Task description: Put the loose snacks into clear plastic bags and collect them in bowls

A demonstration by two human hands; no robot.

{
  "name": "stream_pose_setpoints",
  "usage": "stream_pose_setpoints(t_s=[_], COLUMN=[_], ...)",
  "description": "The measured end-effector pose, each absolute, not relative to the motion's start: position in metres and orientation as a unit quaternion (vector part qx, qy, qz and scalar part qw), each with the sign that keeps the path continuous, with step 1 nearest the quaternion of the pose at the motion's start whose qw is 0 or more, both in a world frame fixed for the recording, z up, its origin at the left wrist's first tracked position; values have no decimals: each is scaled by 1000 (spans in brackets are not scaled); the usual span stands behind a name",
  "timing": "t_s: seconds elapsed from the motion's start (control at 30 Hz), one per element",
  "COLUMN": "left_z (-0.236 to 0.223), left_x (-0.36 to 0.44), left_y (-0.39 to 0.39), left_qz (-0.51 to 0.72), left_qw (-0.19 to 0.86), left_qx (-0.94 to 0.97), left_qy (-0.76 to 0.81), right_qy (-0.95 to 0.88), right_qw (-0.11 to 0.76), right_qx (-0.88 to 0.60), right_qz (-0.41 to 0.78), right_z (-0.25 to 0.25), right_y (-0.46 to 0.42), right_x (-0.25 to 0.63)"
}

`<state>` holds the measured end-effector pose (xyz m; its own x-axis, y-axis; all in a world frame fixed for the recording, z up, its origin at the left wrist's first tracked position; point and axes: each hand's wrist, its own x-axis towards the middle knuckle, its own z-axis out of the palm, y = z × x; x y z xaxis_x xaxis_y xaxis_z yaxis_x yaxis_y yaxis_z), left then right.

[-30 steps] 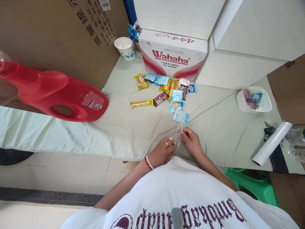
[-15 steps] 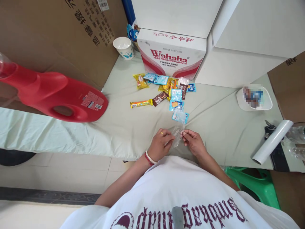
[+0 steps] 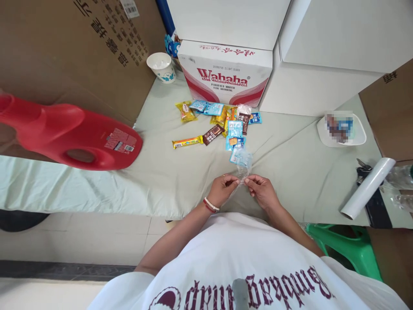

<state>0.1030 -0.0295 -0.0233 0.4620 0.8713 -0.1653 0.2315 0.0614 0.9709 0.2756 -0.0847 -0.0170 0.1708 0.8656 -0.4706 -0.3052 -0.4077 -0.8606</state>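
Observation:
A clear plastic bag (image 3: 244, 171) is stretched between my two hands near the table's front edge. My left hand (image 3: 223, 189) pinches one side of it between thumb and fingers. Close beside it, my right hand (image 3: 260, 189) pinches the other side. The bag's far end lies over a light-blue snack packet (image 3: 238, 157). Beyond that are more wrapped snacks: a blue packet with a biscuit picture (image 3: 235, 142), a brown cocoa packet (image 3: 213, 134), a long yellow packet (image 3: 187, 142) and a round yellow packet (image 3: 186, 112).
A white and red Wahaha carton (image 3: 226, 79) stands behind the snacks, beside a paper cup (image 3: 161, 69). On the left is a big red jug (image 3: 77, 135). To the right are a white plastic tub (image 3: 359, 133), a white roll (image 3: 368, 189) and a green stool (image 3: 355, 254).
My left hand has shifted to take hold of the bag's edge right beside my right hand. The bag is now gathered between both hands' fingertips. The view has shifted slightly.

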Motion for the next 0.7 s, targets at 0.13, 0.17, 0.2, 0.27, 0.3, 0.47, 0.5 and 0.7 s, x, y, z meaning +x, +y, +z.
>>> stream_pose_setpoints(t_s=[0.13,0.17,0.2,0.27,0.3,0.47,0.5,0.7], left_z=[-24,-25,-25,-25,-24,-20,-20,-25], left_x=[100,100,99,99,99,101,102,101], left_y=[-29,-29,-29,-29,-29,-31,-32,-29], left_qz=[275,276,278,282,285,289,289,369], left_qw=[645,650,650,646,642,639,639,614], left_qx=[553,545,540,536,536,546,549,504], left_qy=[449,452,456,465,468,458,453,482], right_qy=[-233,-232,-231,-229,-227,-247,-257,-240], right_qw=[488,489,489,488,487,465,459,490], right_qx=[-581,-579,-577,-576,-574,-562,-565,-571], right_qz=[608,610,612,615,618,638,635,613], right_z=[-19,-19,-19,-19,-19,-17,-17,-11], right_y=[-84,-84,-85,-85,-86,-87,-87,-83], right_x=[275,275,275,275,275,273,272,271])
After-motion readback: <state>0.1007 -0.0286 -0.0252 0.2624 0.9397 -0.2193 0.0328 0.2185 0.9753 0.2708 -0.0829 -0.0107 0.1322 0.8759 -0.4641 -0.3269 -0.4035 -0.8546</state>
